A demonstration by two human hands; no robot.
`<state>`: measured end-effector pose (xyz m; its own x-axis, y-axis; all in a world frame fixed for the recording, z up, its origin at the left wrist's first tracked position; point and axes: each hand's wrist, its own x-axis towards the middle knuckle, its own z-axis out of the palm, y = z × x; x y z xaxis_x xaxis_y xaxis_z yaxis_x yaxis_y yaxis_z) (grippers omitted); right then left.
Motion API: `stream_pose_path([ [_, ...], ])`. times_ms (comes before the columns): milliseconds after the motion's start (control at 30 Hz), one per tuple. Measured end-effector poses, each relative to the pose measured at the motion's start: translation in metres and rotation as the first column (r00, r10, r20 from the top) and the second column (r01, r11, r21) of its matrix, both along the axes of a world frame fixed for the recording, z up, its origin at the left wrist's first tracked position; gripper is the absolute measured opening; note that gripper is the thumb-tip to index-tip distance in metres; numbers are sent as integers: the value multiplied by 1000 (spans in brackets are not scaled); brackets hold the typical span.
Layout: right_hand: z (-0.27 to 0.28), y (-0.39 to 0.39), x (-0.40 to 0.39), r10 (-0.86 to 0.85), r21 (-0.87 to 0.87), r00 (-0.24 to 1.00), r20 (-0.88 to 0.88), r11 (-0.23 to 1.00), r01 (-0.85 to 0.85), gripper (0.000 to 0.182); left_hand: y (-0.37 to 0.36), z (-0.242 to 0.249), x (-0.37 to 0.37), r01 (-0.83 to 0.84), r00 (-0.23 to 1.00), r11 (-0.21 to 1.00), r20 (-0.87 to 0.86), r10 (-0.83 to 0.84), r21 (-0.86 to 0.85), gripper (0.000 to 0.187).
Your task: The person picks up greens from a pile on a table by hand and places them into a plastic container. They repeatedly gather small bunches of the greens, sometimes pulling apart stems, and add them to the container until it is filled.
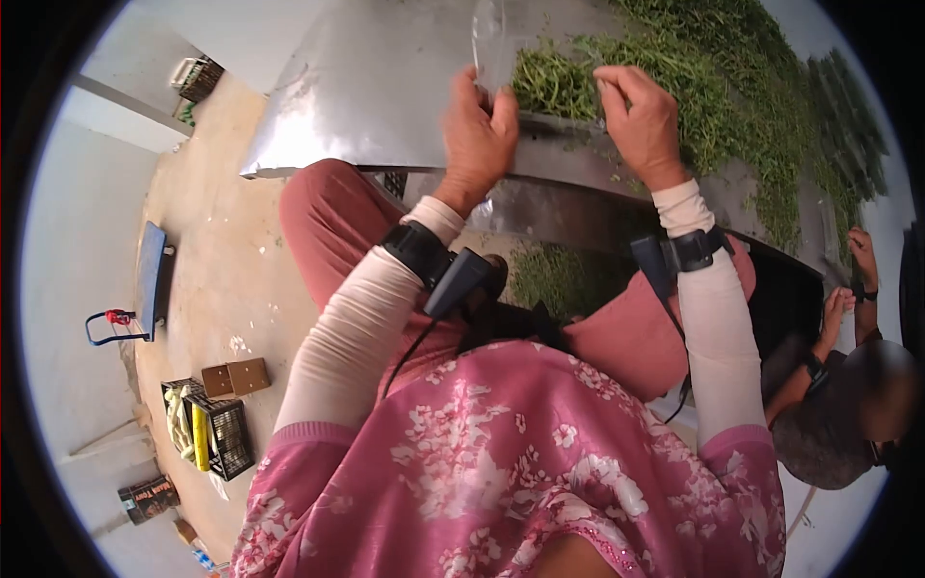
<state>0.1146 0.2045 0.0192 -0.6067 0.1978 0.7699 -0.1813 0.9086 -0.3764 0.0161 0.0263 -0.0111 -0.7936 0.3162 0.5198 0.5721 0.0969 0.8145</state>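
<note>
My left hand (pixel 479 135) is closed at the table's near edge, thumb and fingers pinching a clear plastic bag (pixel 489 43) that stretches away from me. To its right, my right hand (pixel 641 120) is closed too, thumb against the curled fingers; I cannot tell what is in its pinch. Between the two hands lie green leafy stems (pixel 554 85), right by the fingertips. A large pile of the same greens (pixel 718 91) spreads over the metal table (pixel 371 96) beyond and to the right of my right hand.
Another person's hands (pixel 848 279) are at the table's right end. More greens (pixel 554 279) lie below the tabletop, between my knees. On the floor at left are a blue trolley (pixel 151 275), a black crate (pixel 229 438) and a cardboard box (pixel 236 377).
</note>
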Motion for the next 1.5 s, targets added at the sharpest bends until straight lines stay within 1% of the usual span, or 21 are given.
stream_pose_path([
  [33,-2,0,0,-11,-21,1000,-3,1000,11,9,1,-4,-3,-27,999,999,-22,27,18,35],
  [133,-12,-1,4,-68,-79,998,11,994,69,9,0,-3,-6,29,999,998,32,-31,56,37],
  [167,-15,-4,7,-73,-115,997,18,991,75,10,-1,-4,-9,28,999,999,18,-29,35,38],
  [300,-18,-18,18,-116,-167,993,33,979,120,10,-3,-12,-16,88,991,995,99,-93,57,41],
  [400,-30,-20,21,-134,-266,991,28,954,137,11,-4,-11,-17,122,963,989,232,-138,82,43],
  [500,-45,-16,18,-88,-452,996,18,888,87,15,-4,-10,-20,87,988,995,126,-92,47,32],
  [600,-46,-14,21,-144,-409,989,14,902,137,18,-11,-7,-22,295,869,941,364,-335,164,52],
  [700,-46,-18,20,-199,-326,978,61,922,208,21,-12,-6,-26,316,877,934,323,-354,168,48],
  [800,-41,-27,20,-228,-260,966,122,932,253,24,-13,8,-29,354,689,911,601,-406,210,47],
  [867,-41,-27,21,-239,-216,955,175,937,274,26,-15,15,-33,399,652,892,618,-440,214,47],
  [900,-43,-25,21,-243,-230,954,175,932,280,26,-16,18,-37,421,633,880,625,-457,218,47],
  [967,-49,-21,21,-250,-259,952,175,921,290,27,-13,18,-43,413,555,878,698,-452,240,39],
  [1067,-44,-27,19,-302,-189,925,229,919,346,27,-12,29,-51,434,436,871,793,-426,229,24],
  [1133,-47,-25,20,-282,-190,936,210,927,322,27,-14,29,-54,458,369,855,823,-432,243,18],
  [1200,-49,-24,20,-276,-197,940,199,929,315,27,-13,25,-56,470,311,832,826,-470,296,16],
  [1267,-49,-27,19,-280,-212,939,198,923,320,27,-11,29,-55,477,266,841,870,-415,255,16],
  [1300,-49,-26,18,-293,-167,938,187,931,324,27,-11,35,-55,480,245,845,889,-386,235,16],
  [1367,-49,-24,16,-311,-76,936,163,942,326,27,-15,55,-58,482,96,830,925,-366,279,15],
  [1433,-49,-25,17,-350,-83,912,214,924,373,28,-16,57,-62,487,13,809,924,-383,328,14],
  [1467,-48,-27,17,-365,-85,901,235,916,393,28,-17,55,-63,493,6,793,911,-413,357,13],
  [1500,-47,-28,16,-376,-96,894,243,908,408,28,-16,54,-64,500,32,795,910,-413,343,13],
])
